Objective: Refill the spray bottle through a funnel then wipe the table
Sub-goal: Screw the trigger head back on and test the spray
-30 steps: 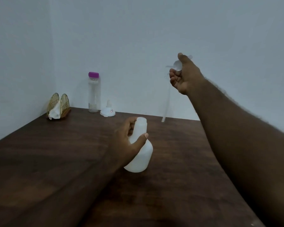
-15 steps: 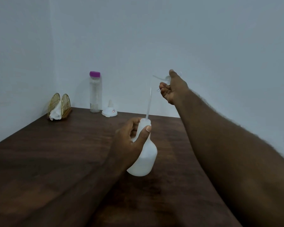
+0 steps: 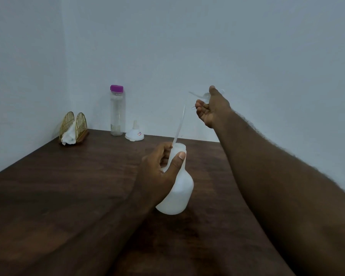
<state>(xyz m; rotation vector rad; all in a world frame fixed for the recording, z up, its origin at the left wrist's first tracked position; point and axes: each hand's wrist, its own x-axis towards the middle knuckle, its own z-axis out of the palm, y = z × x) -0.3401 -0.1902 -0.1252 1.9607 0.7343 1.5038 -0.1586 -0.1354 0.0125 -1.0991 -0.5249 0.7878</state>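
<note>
Tube tip now inside the bottle mouth.
My left grip (image 3: 157,172) clasps the neck of the white translucent plastic spray bottle (image 3: 179,194), tilted mid-scene on the dark wooden worktop (image 3: 68,186). My right grip (image 3: 211,108), lower than a second ago, clenches the clear spray head (image 3: 205,95) and its thin tube (image 3: 179,126).

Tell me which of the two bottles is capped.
The tall clear bottle at the back wall, with a purple cap. The white spray bottle gripped by the left hand has an open neck.

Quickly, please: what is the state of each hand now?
Left hand: grips the neck of the white translucent plastic spray bottle.
Right hand: holds the clear plastic spray head with its long tube.
</note>
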